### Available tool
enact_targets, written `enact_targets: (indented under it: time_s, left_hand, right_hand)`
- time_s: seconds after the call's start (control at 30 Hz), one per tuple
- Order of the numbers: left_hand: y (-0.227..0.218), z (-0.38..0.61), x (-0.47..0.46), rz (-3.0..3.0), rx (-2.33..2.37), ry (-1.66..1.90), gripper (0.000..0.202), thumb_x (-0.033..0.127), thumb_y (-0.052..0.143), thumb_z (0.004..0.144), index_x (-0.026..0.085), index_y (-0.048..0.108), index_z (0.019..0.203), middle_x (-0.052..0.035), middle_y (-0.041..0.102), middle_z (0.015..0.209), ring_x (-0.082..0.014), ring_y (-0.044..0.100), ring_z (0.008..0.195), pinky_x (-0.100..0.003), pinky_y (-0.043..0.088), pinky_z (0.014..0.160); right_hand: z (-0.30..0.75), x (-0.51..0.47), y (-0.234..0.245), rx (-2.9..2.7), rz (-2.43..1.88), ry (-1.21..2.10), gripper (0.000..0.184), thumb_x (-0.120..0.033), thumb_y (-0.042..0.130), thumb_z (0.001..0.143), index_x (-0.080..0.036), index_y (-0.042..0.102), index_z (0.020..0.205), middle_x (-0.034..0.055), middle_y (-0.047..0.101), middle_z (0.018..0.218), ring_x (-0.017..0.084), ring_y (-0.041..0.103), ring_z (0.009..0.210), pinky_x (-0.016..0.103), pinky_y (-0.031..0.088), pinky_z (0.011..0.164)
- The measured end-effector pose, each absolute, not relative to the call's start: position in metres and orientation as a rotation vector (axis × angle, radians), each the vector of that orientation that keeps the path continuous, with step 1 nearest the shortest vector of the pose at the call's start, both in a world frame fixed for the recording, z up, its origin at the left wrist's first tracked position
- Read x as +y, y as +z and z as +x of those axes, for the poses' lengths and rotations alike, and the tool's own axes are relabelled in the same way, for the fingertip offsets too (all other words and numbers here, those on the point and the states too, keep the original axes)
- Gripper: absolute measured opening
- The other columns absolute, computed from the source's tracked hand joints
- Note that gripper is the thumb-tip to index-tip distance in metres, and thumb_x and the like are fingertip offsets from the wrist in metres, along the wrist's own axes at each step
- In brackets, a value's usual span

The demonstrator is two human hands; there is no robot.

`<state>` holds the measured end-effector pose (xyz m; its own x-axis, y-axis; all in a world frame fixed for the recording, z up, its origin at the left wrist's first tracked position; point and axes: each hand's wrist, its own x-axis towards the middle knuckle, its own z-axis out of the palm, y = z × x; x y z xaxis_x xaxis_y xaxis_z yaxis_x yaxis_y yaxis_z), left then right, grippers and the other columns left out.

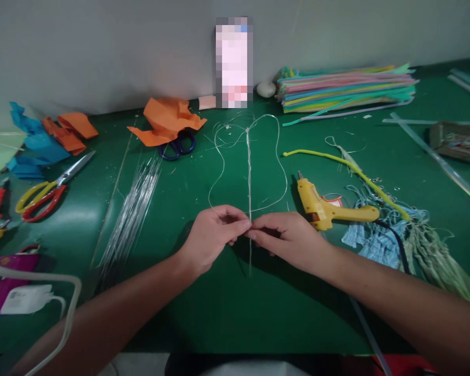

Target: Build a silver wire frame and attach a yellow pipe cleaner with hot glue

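Note:
A thin silver wire frame lies on the green table: two curved loops joined at a twisted straight stem down the middle. My left hand and my right hand meet at the lower part of that stem, both pinched on the wire with fingertips almost touching. A short tail of the stem sticks out below my fingers.
A bundle of loose silver wires lies left of my hands. A yellow glue gun and a yellow pipe cleaner lie at the right. Red-and-yellow scissors, orange paper, blue scissors and stacked pipe cleaners lie farther back.

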<state>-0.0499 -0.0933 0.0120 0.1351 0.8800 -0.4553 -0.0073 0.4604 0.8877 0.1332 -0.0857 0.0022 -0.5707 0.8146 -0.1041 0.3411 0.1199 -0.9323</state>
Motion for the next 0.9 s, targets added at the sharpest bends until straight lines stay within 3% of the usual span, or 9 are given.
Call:
enact_targets:
  time_s: [0.27,0.53,0.63,0.8,0.9]
  left_hand:
    - [0.014,-0.054,-0.097,0.973,1.267,0.708,0.023,0.03,0.079,0.069,0.015,0.062,0.069,0.0046,0.058,0.061,-0.0046,0.047,0.048,-0.02,0.038,0.048]
    - [0.009,-0.054,-0.099,0.912,1.256,0.692,0.022,0.036,0.074,0.078,0.015,0.068,0.083,0.003,0.062,0.063,-0.005,0.047,0.045,-0.02,0.036,0.045]
    - [0.012,-0.061,-0.095,1.03,1.3,0.592,0.025,0.039,0.068,0.082,0.015,0.066,0.076,-0.0002,0.066,0.067,-0.0071,0.053,0.044,-0.021,0.037,0.044]
    - [0.018,-0.076,-0.093,1.392,1.479,0.252,0.043,0.045,0.057,0.089,0.018,0.057,0.056,0.0017,0.052,0.047,-0.01,0.048,0.041,-0.024,0.034,0.045]
    - [0.013,-0.078,-0.096,1.906,1.411,0.314,0.036,0.038,0.057,0.089,0.018,0.058,0.059,0.0016,0.051,0.052,-0.0114,0.049,0.049,-0.024,0.031,0.049]
  right_hand:
    - [0.133,-0.089,0.003,-2.025,-1.109,1.383,0.031,-0.034,0.055,0.092,-0.019,0.055,0.065,-0.0046,0.049,0.057,0.007,0.042,0.054,0.021,0.034,0.051]
    - [0.131,-0.088,0.004,-2.039,-1.212,1.469,0.036,-0.038,0.048,0.096,-0.02,0.054,0.066,-0.004,0.051,0.057,0.007,0.046,0.051,0.021,0.035,0.05]
    - [0.131,-0.088,0.002,-2.098,-1.219,1.381,0.035,-0.037,0.047,0.096,-0.019,0.058,0.068,-0.0036,0.053,0.057,0.008,0.047,0.051,0.021,0.036,0.051]
    - [0.133,-0.089,0.001,-2.173,-1.22,1.255,0.027,-0.032,0.05,0.095,-0.019,0.07,0.082,-0.0032,0.058,0.058,0.008,0.05,0.053,0.022,0.036,0.053]
    - [0.135,-0.091,0.004,-2.163,-1.156,1.162,0.028,-0.034,0.052,0.094,-0.019,0.068,0.077,-0.0028,0.058,0.059,0.008,0.049,0.053,0.022,0.036,0.053]
